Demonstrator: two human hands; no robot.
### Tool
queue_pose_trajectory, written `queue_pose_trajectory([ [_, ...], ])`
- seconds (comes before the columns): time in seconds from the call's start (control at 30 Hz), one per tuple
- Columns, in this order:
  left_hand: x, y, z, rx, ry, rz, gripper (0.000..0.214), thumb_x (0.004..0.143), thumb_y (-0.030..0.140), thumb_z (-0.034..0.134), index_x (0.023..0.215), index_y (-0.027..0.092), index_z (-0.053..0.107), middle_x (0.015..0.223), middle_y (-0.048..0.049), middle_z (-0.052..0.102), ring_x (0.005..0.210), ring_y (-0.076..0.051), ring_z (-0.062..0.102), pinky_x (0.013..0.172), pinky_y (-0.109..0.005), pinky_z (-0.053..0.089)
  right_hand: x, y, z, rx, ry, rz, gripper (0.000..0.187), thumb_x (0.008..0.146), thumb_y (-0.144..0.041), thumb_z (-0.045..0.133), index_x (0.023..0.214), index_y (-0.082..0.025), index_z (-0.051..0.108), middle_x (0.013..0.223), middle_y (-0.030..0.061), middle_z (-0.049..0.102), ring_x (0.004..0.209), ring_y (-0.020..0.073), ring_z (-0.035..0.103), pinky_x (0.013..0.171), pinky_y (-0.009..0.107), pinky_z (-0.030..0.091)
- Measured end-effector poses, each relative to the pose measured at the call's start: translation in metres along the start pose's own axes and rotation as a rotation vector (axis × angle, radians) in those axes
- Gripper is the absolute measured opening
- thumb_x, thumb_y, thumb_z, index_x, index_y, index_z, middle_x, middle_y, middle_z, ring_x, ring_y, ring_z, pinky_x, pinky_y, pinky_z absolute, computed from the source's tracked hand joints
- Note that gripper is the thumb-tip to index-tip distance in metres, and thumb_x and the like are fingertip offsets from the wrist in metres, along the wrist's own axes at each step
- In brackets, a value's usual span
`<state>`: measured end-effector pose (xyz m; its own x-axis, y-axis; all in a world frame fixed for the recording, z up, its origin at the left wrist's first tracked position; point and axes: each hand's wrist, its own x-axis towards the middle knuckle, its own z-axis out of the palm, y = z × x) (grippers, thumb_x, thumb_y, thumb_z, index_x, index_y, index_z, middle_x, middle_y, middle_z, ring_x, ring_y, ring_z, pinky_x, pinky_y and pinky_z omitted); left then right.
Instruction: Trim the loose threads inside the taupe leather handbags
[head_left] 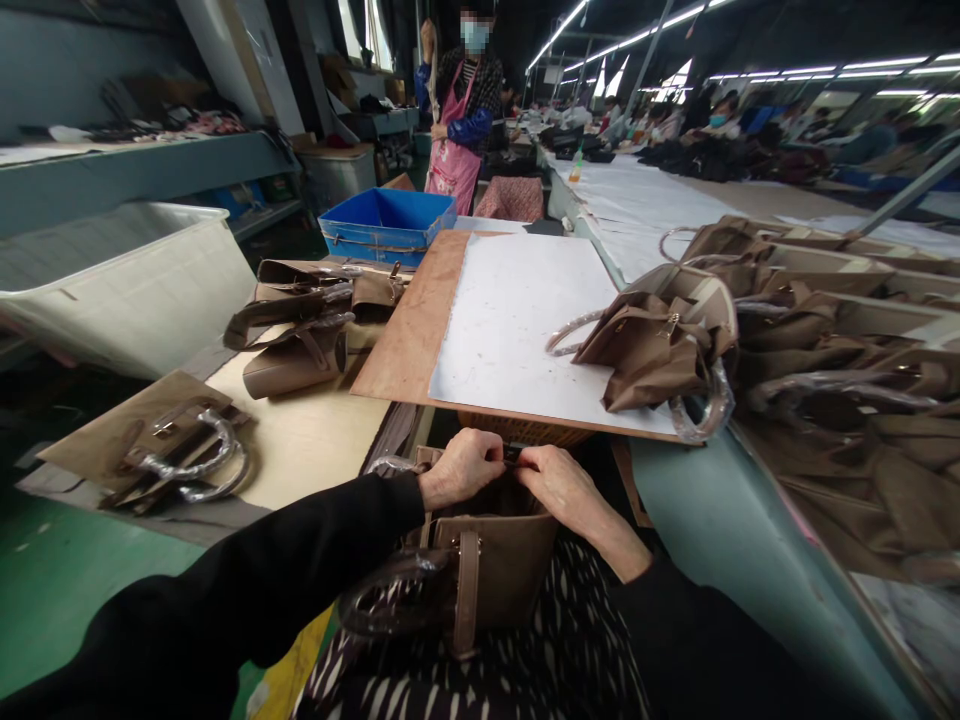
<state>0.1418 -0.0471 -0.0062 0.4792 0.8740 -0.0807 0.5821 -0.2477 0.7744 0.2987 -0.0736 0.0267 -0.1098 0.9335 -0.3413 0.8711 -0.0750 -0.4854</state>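
A brown handbag (510, 570) stands upright on my lap with its top open and a strap hanging down its near side. My left hand (466, 468) pinches the far rim of the bag's opening. Close beside it, my right hand (564, 490) grips the same rim with thumb and fingers closed. A small dark piece shows between the two sets of fingertips, too small to name. The bag's plastic-wrapped handle (390, 590) droops to the left. The inside of the bag is mostly in shadow.
Ahead lies a brown board (409, 310) with a white sheet (517, 320). A brown bag (660, 340) rests on its right side, near many more bags (847, 400). Left are a finished-looking bag (172, 440), brown pieces (300, 360), a blue bin (386, 225) and a person (457, 120) standing.
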Motion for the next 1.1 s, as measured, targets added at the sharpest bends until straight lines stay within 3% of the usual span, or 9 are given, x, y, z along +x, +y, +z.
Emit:
queue_pose_trajectory([
  [0.2,-0.002,0.002,-0.002,-0.01,0.003,-0.027,0.01,0.065,0.016,0.051,0.057,0.012,0.053,0.052,0.004,0.047,0.053,-0.008,0.038,0.048,-0.019,0.026,0.017,0.005,0.006,0.23,-0.114,-0.097,0.018,0.069,-0.026,0.053,0.071,-0.019,0.07,0.07,0.0015,0.066,0.071,0.0168,0.054,0.063,0.024,0.035],
  [0.37,-0.004,0.002,-0.006,-0.062,-0.023,0.005,0.002,0.064,0.014,0.053,0.062,0.013,0.053,0.055,0.005,0.047,0.054,-0.008,0.039,0.049,-0.018,0.027,0.023,0.016,0.014,0.442,-0.19,-0.055,0.025,0.068,-0.031,0.053,0.074,-0.013,0.07,0.062,0.0007,0.063,0.062,0.0146,0.051,0.061,0.025,0.036],
  [0.57,-0.008,-0.005,-0.026,-0.118,-0.173,-0.038,0.035,0.056,0.015,0.064,0.089,0.015,0.054,0.064,0.0051,0.054,0.057,-0.009,0.047,0.051,-0.018,0.034,0.011,0.02,0.016,0.469,-0.179,0.014,0.021,0.067,-0.029,0.053,0.065,-0.013,0.066,0.051,-0.0013,0.055,0.052,0.0109,0.045,0.053,0.023,0.033],
  [0.8,-0.013,-0.013,-0.044,-0.137,-0.336,-0.133,0.024,0.057,0.021,0.065,0.079,0.012,0.062,0.064,0.0021,0.056,0.059,-0.01,0.049,0.052,-0.018,0.035,0.007,0.024,0.02,0.59,-0.221,0.043,0.02,0.067,-0.03,0.053,0.065,-0.013,0.063,0.051,-0.0011,0.055,0.049,0.0094,0.044,0.052,0.021,0.035],
  [0.97,-0.011,-0.016,-0.042,-0.153,-0.352,-0.084,0.027,0.066,0.034,0.06,0.08,0.012,0.066,0.062,0.0019,0.055,0.057,-0.009,0.044,0.053,-0.019,0.034,0.008,0.026,0.019,0.569,-0.231,0.036,0.022,0.067,-0.032,0.054,0.066,-0.013,0.064,0.054,-0.0003,0.057,0.051,0.0098,0.046,0.053,0.021,0.036],
  [1.1,-0.009,-0.015,-0.041,-0.149,-0.343,-0.046,0.03,0.073,0.037,0.05,0.066,0.011,0.063,0.055,0.0026,0.046,0.053,-0.008,0.038,0.05,-0.019,0.03,0.006,0.024,0.016,0.591,-0.253,0.037,0.023,0.068,-0.033,0.055,0.068,-0.013,0.065,0.056,0.0002,0.058,0.051,0.0098,0.046,0.052,0.021,0.035],
])
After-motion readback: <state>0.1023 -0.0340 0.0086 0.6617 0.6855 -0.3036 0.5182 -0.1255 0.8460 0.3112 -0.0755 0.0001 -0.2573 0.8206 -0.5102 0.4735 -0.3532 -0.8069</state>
